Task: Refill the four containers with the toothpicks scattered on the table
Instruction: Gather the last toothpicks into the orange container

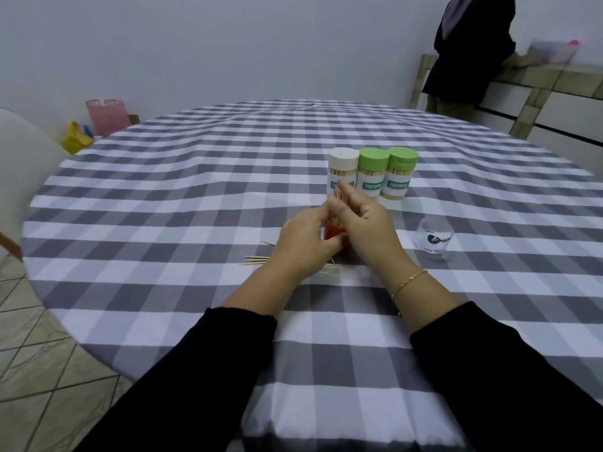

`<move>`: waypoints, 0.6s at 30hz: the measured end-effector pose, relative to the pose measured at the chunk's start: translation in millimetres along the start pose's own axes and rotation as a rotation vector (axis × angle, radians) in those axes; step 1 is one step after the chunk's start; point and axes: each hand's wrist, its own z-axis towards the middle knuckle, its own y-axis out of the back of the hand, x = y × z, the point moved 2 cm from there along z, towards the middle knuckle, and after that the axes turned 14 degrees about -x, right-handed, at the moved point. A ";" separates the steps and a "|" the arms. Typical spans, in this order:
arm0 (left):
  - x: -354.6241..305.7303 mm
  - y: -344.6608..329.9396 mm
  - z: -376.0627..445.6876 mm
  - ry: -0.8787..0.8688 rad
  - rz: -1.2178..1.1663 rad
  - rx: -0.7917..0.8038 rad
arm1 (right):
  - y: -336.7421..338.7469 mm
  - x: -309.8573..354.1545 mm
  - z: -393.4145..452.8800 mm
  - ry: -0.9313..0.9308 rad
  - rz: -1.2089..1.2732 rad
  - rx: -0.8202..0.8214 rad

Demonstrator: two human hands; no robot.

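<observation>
Toothpicks (336,220) and red container (331,234) mostly hidden by both hands' grip

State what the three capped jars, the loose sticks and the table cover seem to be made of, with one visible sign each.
Jars: probably clear plastic with matt plastic caps; contents show through.
Sticks: likely pale wood or bamboo; thin, tan, dull.
Table cover: woven cloth, apparently; checked, rippled, matt.
</observation>
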 end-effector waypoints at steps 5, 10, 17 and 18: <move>-2.1 0.4 -0.6 -0.022 0.024 0.000 | 0.5 -1.1 0.6 0.079 -0.142 -0.078; -0.8 0.5 0.2 -0.056 0.044 -0.005 | 3.1 -1.8 0.6 0.088 -0.197 -0.145; -3.1 11.5 1.3 0.041 0.078 0.052 | 16.6 1.5 6.4 -0.142 -0.004 -0.109; -2.1 16.1 3.6 0.081 0.067 0.074 | 19.5 1.0 9.9 -0.207 0.042 -0.092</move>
